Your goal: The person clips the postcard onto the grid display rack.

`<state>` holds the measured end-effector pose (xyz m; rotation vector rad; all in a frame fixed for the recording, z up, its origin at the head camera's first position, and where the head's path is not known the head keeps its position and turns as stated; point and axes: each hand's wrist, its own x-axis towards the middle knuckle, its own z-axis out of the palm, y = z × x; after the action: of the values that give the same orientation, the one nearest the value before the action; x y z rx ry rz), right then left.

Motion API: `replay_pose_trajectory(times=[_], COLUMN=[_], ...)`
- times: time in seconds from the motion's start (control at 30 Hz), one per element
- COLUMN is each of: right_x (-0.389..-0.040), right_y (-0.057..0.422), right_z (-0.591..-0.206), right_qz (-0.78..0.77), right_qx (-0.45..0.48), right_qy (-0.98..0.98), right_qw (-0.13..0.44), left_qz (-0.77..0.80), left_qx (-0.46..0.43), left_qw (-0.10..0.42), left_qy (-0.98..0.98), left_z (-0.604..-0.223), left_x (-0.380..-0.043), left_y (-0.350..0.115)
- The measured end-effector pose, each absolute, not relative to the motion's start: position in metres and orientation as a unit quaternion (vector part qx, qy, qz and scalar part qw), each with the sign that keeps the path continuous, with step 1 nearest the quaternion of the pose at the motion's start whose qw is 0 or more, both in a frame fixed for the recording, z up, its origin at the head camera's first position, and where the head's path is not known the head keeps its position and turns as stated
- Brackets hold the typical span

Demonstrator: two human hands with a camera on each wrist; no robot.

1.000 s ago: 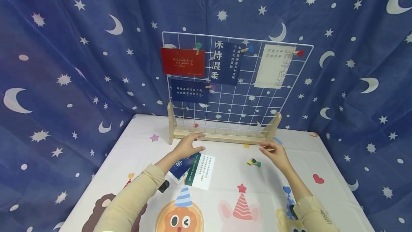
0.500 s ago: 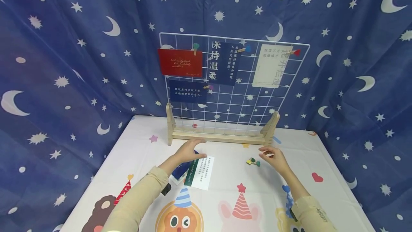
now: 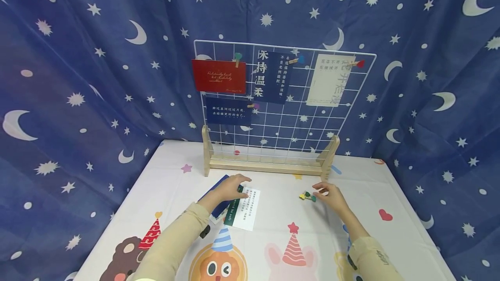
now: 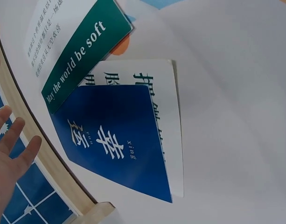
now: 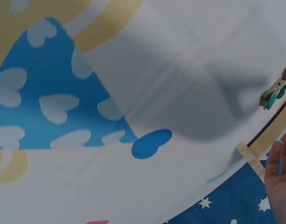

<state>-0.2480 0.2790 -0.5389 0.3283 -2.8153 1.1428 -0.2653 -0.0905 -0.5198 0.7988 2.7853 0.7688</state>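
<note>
My left hand hovers over a small pile of cards, its fingers spread and holding nothing. In that pile lie a white card with a green strip, a blue card with white characters, and a white card partly hidden beneath it. My right hand is close beside several small clothespins with green and yellow heart ends, thumb and fingers apart. In the right wrist view the clothespins lie near the fingers, with nothing held.
A white wire grid on a wooden stand rises at the back. Clothespins hold a red card, two dark blue cards and a cream card on it. A starry blue curtain hangs behind the printed tablecloth.
My left hand has come down and slightly nearer me over the cards, fingers still spread. My right hand has dropped toward the clothespins. The cards on the grid stay put.
</note>
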Motion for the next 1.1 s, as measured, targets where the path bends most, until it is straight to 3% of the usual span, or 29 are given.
replay_pose_trajectory(times=[0.33, 1.1], right_x=[-0.248, -0.248], right_y=[0.276, 0.278], right_z=[-0.544, -0.557], right_qz=[0.336, 0.322], right_qx=[0.095, 0.035], right_qy=[-0.937, -0.946], right_qw=[0.013, -0.032], left_qz=[0.226, 0.136], left_qx=[0.253, 0.214], left_qw=[0.080, 0.137], left_qy=[0.938, 0.958], left_z=[-0.540, -0.535], left_x=[-0.274, -0.272], left_y=[-0.092, -0.081])
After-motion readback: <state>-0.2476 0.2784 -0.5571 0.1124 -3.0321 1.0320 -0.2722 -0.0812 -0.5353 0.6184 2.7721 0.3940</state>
